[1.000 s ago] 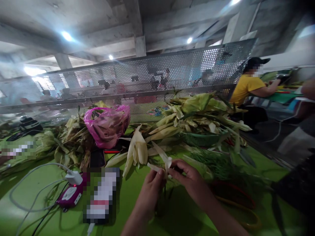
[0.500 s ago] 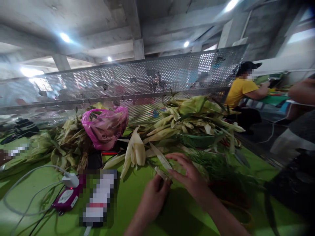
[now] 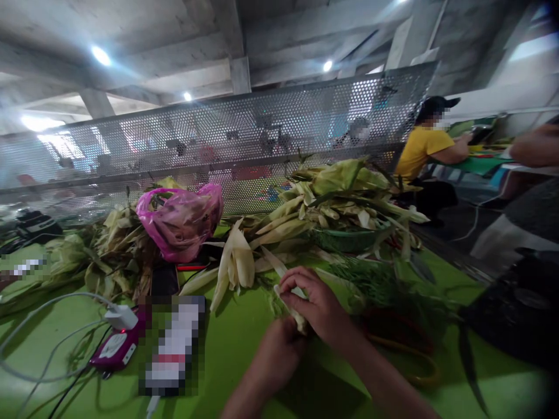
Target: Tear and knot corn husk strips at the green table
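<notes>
Over the green table, my left hand [image 3: 279, 352] is closed round the lower end of a small pale bundle of corn husk [image 3: 299, 319]. My right hand [image 3: 317, 302] is just above it, thumb and fingers bent together on the upper part of the husk. A long husk strip sticks up past my right fingertips. Beyond my hands lies a folded piece of pale husk [image 3: 238, 259]. A large heap of corn husks [image 3: 340, 203] rises behind, partly in a green basket [image 3: 345, 239].
Left of my hands lie a phone [image 3: 174, 346], a purple power strip [image 3: 114, 351] with cables, and a pink plastic bag [image 3: 181, 224]. Green feathery sprigs [image 3: 371, 279] lie to the right. A perforated metal screen [image 3: 244, 145] stands behind. A person in yellow [image 3: 421, 151] sits beyond.
My right hand has come down and left onto the husk, its spread fingers now closed in. My left hand remains low on the bundle. The whole view has shifted slightly.
</notes>
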Action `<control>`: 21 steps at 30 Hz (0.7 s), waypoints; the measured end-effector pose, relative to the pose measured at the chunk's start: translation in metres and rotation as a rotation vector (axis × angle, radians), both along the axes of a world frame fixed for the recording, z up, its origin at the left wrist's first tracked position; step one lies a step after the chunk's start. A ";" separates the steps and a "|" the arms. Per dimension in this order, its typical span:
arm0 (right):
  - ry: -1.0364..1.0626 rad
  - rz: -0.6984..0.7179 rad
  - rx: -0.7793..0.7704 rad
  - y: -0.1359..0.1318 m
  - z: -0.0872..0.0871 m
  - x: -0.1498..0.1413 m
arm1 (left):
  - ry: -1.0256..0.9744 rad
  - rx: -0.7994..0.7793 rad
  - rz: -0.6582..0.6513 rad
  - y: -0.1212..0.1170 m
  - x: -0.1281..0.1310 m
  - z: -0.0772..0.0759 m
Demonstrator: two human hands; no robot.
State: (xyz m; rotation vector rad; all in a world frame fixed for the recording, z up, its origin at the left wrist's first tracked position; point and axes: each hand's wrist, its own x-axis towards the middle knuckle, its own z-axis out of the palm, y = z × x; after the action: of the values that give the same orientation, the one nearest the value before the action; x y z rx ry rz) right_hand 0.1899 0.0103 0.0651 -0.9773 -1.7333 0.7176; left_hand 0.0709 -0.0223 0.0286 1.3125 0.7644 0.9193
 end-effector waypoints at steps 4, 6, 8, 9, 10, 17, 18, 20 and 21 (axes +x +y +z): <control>0.103 -0.042 -0.109 0.001 -0.001 0.006 | -0.146 -0.100 0.135 0.002 -0.007 0.009; 0.167 -0.114 -0.184 -0.001 -0.003 0.012 | -0.263 -0.168 0.208 0.001 -0.012 0.017; 0.199 -0.142 -0.248 -0.004 -0.006 0.015 | -0.349 -0.214 0.248 0.001 -0.015 0.022; 0.199 -0.120 -0.279 -0.005 -0.007 0.016 | -0.381 -0.227 0.264 0.000 -0.015 0.023; 0.185 -0.074 -0.313 -0.007 -0.007 0.015 | -0.408 -0.233 0.279 0.001 -0.016 0.023; 0.021 0.087 -0.260 -0.012 -0.011 0.002 | -0.432 -0.172 0.352 0.008 -0.016 0.009; 0.015 0.086 -0.244 -0.011 -0.012 0.002 | -0.417 -0.180 0.356 0.009 -0.017 0.008; -0.004 0.073 -0.226 -0.010 -0.013 0.003 | -0.410 -0.197 0.354 0.010 -0.017 0.007; -0.014 0.060 -0.219 -0.010 -0.013 0.004 | -0.416 -0.202 0.354 0.010 -0.018 0.007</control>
State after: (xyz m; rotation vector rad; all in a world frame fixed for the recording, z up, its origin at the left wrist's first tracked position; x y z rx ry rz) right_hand 0.1935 0.0001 0.0520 -1.0831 -1.7281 0.9571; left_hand 0.0531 -0.0122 0.0361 0.7822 0.7483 1.3105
